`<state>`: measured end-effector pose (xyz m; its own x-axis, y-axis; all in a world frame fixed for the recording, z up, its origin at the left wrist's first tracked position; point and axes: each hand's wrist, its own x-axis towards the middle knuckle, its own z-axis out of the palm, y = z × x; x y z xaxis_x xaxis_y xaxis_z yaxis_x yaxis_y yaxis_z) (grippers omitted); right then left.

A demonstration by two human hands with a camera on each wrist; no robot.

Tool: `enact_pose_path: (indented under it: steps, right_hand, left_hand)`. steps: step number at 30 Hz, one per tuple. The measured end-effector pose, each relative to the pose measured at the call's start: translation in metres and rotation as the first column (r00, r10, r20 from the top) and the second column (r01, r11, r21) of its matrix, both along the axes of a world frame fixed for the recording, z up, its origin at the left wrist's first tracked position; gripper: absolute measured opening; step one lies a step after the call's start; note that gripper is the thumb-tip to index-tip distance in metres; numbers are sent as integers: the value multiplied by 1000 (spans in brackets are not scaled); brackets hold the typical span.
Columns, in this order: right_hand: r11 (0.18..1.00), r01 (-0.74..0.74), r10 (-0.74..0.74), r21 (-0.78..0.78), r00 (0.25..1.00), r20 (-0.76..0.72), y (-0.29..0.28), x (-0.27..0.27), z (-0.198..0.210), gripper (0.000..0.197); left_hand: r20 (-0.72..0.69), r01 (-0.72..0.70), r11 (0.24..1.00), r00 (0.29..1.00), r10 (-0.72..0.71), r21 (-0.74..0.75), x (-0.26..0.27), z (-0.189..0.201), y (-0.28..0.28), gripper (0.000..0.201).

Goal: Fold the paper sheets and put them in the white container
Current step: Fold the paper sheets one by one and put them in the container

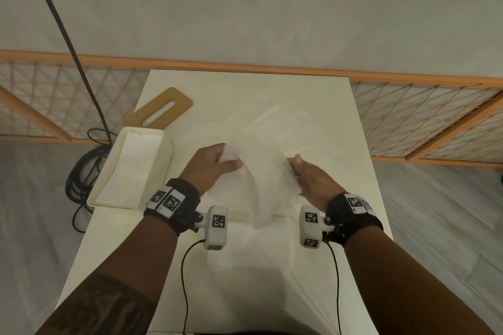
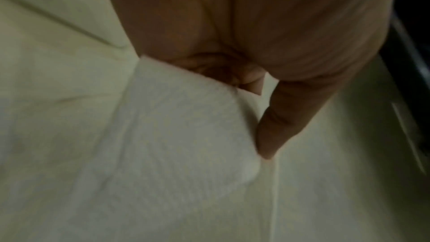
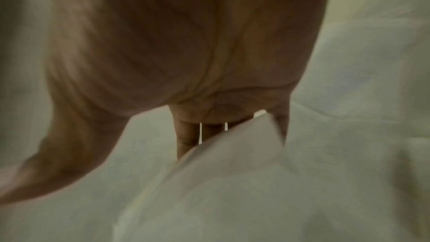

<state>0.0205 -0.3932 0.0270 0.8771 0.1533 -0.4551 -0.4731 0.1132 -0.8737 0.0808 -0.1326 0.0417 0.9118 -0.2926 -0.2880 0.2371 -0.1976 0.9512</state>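
Note:
A thin white paper sheet [image 1: 261,171] is lifted above the white table [image 1: 340,122], sagging between my two hands. My left hand [image 1: 217,163] pinches its left edge between thumb and fingers; in the left wrist view the thumb [image 2: 279,128] lies along the paper sheet [image 2: 177,135]. My right hand [image 1: 302,171] grips the right edge, and the right wrist view shows the paper sheet [image 3: 232,181] under the fingers [image 3: 186,135]. More loose sheets [image 1: 272,119] lie farther back on the table. The white container [image 1: 133,168] stands at the table's left edge with folded paper inside.
A brown board with a slot [image 1: 163,109] lies behind the container. A black cable [image 1: 81,160] hangs and coils on the floor at the left. An orange-framed lattice fence [image 1: 408,117] runs behind the table. Thin cables trail from both wrist cameras.

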Motion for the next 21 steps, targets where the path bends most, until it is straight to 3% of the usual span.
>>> enact_pose_path:
  steps: [2,4,7,10,12,17,21]
  right_hand:
    - [990,32,-12,140,990,-137,2,-12,-9,61]
    - [973,20,24,231,983,-185,6,-19,-16,54]
    - [978,0,49,209,972,-230,9,-18,-27,62]
    - [943,242,-168,229,939,-300,9,-14,-35,61]
    - [910,301,-180,286,906,-382,13,-15,-37,69]
    - [960,120,-44,253,957,-287,15,-22,-39,53]
    - [964,187,-137,189,959,-250,14,-14,-33,44]
  left_hand:
    - [-174,-127,979,980,99,-159,-7,-4,2,22]
    - [-266,-208,959,952,153,-193,-12,-13,5,26]
    - [-333,-317,927,912,240,-200,-18,-31,13,25]
    - [-372,-359,906,891,262,-222,-24,-45,19,30]
    - [-390,-377,897,881,269,-233,-30,-50,20,34]
    - [-424,-434,867,852,307,-245,-39,-58,19,31]
    - [-423,-441,862,851,312,-251,-41,-58,20,25]
